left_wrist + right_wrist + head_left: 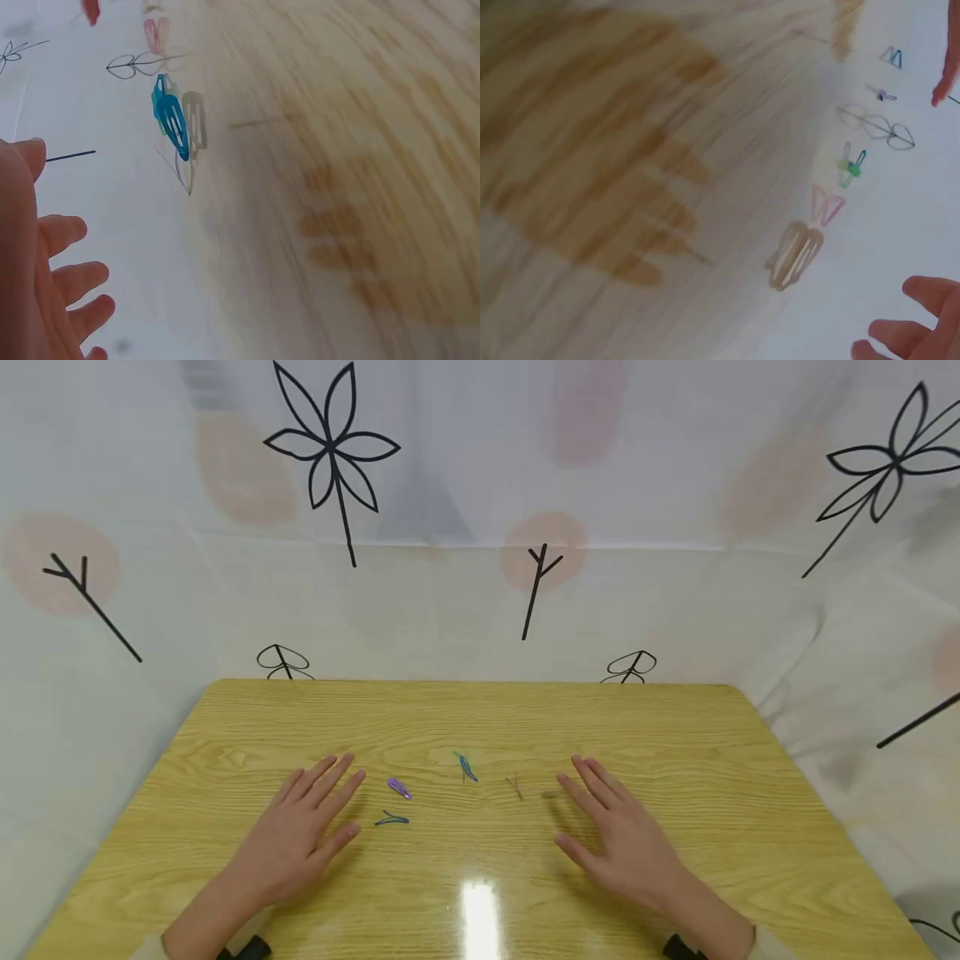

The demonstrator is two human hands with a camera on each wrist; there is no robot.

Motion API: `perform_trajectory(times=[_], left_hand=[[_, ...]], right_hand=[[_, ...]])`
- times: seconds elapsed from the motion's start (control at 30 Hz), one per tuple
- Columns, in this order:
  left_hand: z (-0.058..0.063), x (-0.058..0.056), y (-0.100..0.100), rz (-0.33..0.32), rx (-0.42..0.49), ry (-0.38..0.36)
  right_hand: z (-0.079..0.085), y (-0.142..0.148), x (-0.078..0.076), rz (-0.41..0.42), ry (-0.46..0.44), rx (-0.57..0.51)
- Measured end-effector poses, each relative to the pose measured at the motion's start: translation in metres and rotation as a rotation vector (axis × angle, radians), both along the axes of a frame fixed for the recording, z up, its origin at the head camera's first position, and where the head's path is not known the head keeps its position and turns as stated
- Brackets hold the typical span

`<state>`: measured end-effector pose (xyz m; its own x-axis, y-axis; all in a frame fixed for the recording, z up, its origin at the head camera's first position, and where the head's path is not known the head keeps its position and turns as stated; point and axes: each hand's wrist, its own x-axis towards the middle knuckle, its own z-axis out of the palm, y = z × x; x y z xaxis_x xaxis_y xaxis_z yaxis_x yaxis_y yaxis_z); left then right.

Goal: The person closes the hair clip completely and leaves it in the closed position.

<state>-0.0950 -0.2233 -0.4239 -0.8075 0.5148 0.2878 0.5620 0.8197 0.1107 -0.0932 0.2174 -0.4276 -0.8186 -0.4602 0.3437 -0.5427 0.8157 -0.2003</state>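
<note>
Both my hands are held over the pale yellow wood-grain table point(480, 718), fingers spread and nearly straight, and neither has hold of anything. The small hair clips lie in a loose row across the gap between them.

My left hand point(296, 839) is nearest to two. The purple elongated snap clip point(399, 788) lies just beyond its index fingertip, to the right, its long axis slanting from far left to near right. The dark blue slim clip, spread into a V point(393, 818), lies just right of the thumb tip; its axis runs roughly sideways, with the open ends toward that hand and the joined end away.

My right hand point(622, 839) has the brownish-beige rounded clip point(549, 794) just left of its index fingertip, apart from it as far as I can tell, its long side appearing to run across in front of me. Further left, the thin pinkish-orange clip point(514, 787), opened into a narrow V, is also nearer this hand.

The blue-and-green clip point(465, 767) sits about midway and a little farther out, its length pointing mostly away from me, tipped left at the far end. I judge it about an equal reach for either side.
</note>
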Motion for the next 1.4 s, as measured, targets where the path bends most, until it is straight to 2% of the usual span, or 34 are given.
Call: perform_trajectory(times=[0.17, 0.37, 0.5, 0.73, 0.9, 1.03, 1.2, 1.3, 1.4], left_hand=[[0.001, 0.000, 0.002, 0.011, 0.144, -0.054], [-0.002, -0.003, 0.005, 0.076, 0.381, -0.190], [-0.007, -0.007, 0.008, 0.100, 0.457, -0.240], [-0.012, -0.013, 0.015, 0.101, 0.515, -0.319], [-0.016, -0.016, 0.020, 0.094, 0.539, -0.368], [-0.019, -0.019, 0.021, 0.083, 0.556, -0.410], [-0.022, -0.021, 0.021, 0.071, 0.550, -0.439], [-0.024, -0.022, 0.022, 0.053, 0.552, -0.447], [-0.026, -0.024, 0.023, 0.032, 0.563, -0.457]], right_hand=[[0.000, -0.010, 0.002, 0.001, -0.151, -0.162], [-0.002, -0.025, -0.004, 0.072, -0.249, -0.351], [-0.003, -0.041, -0.009, 0.124, -0.341, -0.453], [-0.003, -0.076, -0.019, 0.157, -0.550, -0.542], [-0.008, -0.100, -0.027, 0.198, -0.634, -0.594], [-0.011, -0.119, -0.031, 0.214, -0.681, -0.613], [-0.015, -0.142, -0.034, 0.191, -0.728, -0.628], [-0.017, -0.154, -0.037, 0.180, -0.722, -0.642], [-0.020, -0.166, -0.039, 0.157, -0.662, -0.626]])
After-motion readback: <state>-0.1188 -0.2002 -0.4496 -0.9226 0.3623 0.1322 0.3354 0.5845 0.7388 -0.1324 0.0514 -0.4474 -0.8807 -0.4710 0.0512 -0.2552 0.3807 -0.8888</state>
